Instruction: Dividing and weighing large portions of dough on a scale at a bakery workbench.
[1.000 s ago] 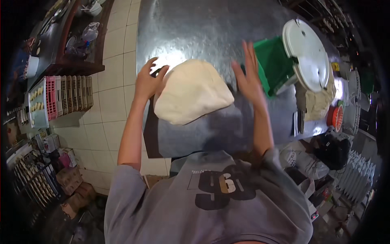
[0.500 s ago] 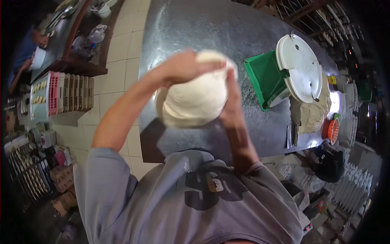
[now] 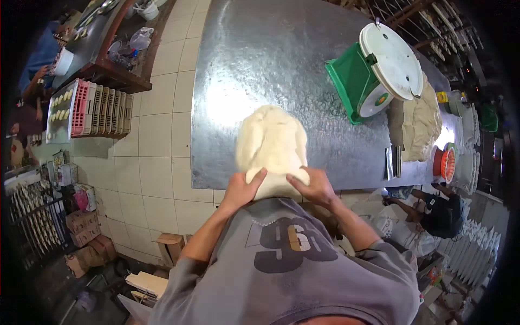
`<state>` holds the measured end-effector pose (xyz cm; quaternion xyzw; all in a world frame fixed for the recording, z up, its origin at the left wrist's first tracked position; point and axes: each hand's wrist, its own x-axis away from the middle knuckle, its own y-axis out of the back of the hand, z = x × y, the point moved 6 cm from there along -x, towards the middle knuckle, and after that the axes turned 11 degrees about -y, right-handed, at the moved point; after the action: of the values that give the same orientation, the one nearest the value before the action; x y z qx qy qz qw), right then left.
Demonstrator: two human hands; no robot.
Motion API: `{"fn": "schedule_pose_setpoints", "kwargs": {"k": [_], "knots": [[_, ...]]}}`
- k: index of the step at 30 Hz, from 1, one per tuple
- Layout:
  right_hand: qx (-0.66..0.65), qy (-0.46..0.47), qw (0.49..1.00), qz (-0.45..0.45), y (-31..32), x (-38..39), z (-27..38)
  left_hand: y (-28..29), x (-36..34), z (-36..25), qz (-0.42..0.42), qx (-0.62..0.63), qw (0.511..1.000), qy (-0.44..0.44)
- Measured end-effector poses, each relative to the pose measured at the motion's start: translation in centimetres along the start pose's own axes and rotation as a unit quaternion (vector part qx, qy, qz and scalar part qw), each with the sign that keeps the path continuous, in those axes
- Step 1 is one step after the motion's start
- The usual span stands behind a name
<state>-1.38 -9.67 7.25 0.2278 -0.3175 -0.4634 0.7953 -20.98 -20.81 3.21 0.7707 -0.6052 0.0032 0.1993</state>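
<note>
Table (image 3: 346,157): dark metal, with left edge beside the tiled floor (image 3: 157,124) and near edge close to the person's grey shirt (image 3: 281,271).
Crates (image 3: 105,110): stacked on the floor, well apart from the table's left edge, with a strip of tile between.
Scale (image 3: 391,60): green body, round white plate; stands toward the table's right, set back from the near edge and apart from the dough.
Dough (image 3: 271,143): one pale mass by the near edge, right of the near left corner; reaches slightly past the edge line in this view. Has the longest run of room toward the far edge, shorter strips toward left edge and scale.
Beige slab (image 3: 421,127): right of the scale; cannot tell whether dough or cloth.
Left hand (image 3: 242,188): closed on the dough's near left end, thumb on top, fingers mostly hidden.
Right hand (image 3: 315,187): closed on the near right end, thumb likewise on top.
Basket (image 3: 448,164): red, near the table's right end.
Flat tool (image 3: 390,163): close to the near edge, left of the slab.
</note>
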Motion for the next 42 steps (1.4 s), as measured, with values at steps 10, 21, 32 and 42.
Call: {"fn": "schedule_pose_setpoints", "kwargs": {"k": [10, 21, 32, 42], "knots": [[-0.237, 0.001, 0.963, -0.126, 4.5, -11.6, 2.9, 11.8, -17.0, -3.9, -0.118, -0.033, 0.992, -0.041], [-0.433, -0.147, 0.88, -0.128, -1.7, -8.6, 1.0, 6.5, -24.2, -6.0, 0.243, -0.069, 0.968, -0.005], [-0.616, -0.121, 0.776, 0.067, -0.1, -11.8, 14.5, 11.2, -18.4, -20.1, 0.256, -0.052, 0.963, -0.059], [-0.274, 0.016, 0.96, -0.056, 0.7, -3.1, 7.2, 5.2, -4.2, -8.5, -0.191, -0.089, 0.949, -0.236]]}}
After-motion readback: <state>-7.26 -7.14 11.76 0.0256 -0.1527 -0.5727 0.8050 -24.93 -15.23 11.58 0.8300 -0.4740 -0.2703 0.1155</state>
